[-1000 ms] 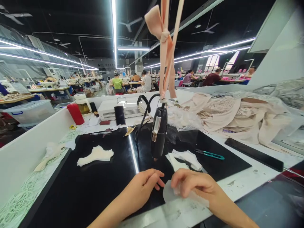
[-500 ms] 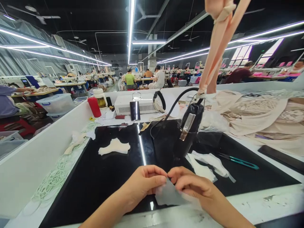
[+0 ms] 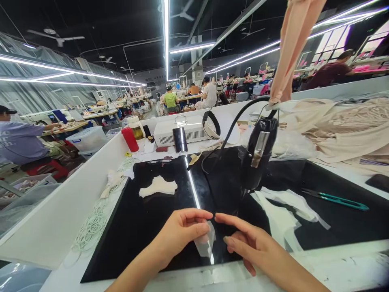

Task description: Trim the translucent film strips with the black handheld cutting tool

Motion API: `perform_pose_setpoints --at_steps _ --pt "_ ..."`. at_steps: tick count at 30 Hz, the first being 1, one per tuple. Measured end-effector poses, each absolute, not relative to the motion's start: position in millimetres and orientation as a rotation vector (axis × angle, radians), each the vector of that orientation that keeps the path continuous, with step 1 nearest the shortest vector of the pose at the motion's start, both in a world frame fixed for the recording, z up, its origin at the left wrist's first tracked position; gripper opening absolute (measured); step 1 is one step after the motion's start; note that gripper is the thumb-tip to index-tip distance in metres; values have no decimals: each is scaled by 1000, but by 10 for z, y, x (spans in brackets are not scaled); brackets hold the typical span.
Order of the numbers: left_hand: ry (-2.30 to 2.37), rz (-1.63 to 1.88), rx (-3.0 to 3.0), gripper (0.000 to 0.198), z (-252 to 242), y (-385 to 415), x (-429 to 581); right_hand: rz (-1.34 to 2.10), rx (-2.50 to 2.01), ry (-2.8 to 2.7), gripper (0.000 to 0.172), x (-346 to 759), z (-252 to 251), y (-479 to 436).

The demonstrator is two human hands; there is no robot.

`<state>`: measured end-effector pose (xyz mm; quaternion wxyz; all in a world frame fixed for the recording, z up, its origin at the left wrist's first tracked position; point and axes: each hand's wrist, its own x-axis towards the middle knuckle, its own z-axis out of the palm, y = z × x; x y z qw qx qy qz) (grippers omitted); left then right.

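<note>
My left hand (image 3: 185,233) pinches a small, thin, translucent sheet (image 3: 204,245) that hangs from its fingers over the black board (image 3: 133,243). My right hand (image 3: 252,243) is just to the right, its fingers apart and nothing between them. The sheet's material cannot be made out. Beyond my left hand lies a cream fabric piece (image 3: 158,186). To the right of my right hand, white fabric pieces (image 3: 278,215) lie on the board, with teal thread snips (image 3: 337,198) farther right.
A black-wrapped device (image 3: 258,150) with a cable stands at the board's far side. Behind are a white box (image 3: 164,134), a phone (image 3: 180,140) and a red container (image 3: 130,139). Green cord (image 3: 92,227) lies along the left wall; beige fabric (image 3: 343,125) is heaped right. Other people work beyond.
My right hand has let go of the translucent sheet and moved right, its fingers opening. My left hand still holds the sheet. The view has shifted slightly left.
</note>
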<state>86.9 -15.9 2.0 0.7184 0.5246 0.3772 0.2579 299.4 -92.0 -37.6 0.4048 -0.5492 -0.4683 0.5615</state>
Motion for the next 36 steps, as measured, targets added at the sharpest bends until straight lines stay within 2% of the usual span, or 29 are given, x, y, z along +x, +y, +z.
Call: perform_pose_setpoints --at_steps 3,6,8,17,26,36 --pt "833 534 1219 47 88 -185 845 1500 -1374 -1274 59 2917 -329 -855" --pt "863 535 1260 42 142 -186 812 1514 -1394 -1354 32 2857 -265 -834" --pt "897 552 1278 38 153 -173 783 1465 -1409 -1359 23 2846 -252 -834" --pt "1022 569 1313 34 30 -93 645 1228 -1465 -1421 24 2921 -391 -793" --pt "1061 589 1315 28 15 -43 573 972 -1578 -1427 18 2770 -283 -814" --pt "1123 577 1442 30 6 37 550 946 -1499 -1535 11 2731 -312 -854"
